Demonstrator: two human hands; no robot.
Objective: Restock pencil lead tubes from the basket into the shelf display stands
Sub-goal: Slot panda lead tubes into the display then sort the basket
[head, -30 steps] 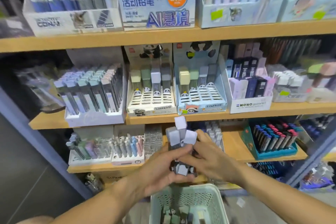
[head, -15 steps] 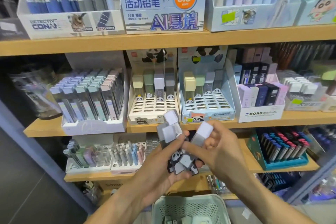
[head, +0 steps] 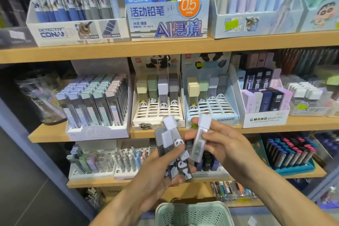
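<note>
One tube: the right hand (head: 225, 147) pinches a lavender-capped lead tube (head: 200, 139), pulled clear of the bunch.
Left hand (head: 161, 167): fingers curled round a bundle of panda-print tubes (head: 174, 150), above the basket (head: 194, 213).
Technique: likely best to match cap colour, aim panda-end down, and seat it upright in an empty slot of the cream panda stand (head: 158, 113).
Look: frosted clear body, square pale cap.

A stationery shop; wooden shelves (head: 165, 47) hold branded pencil display boxes (head: 167, 24).
</note>
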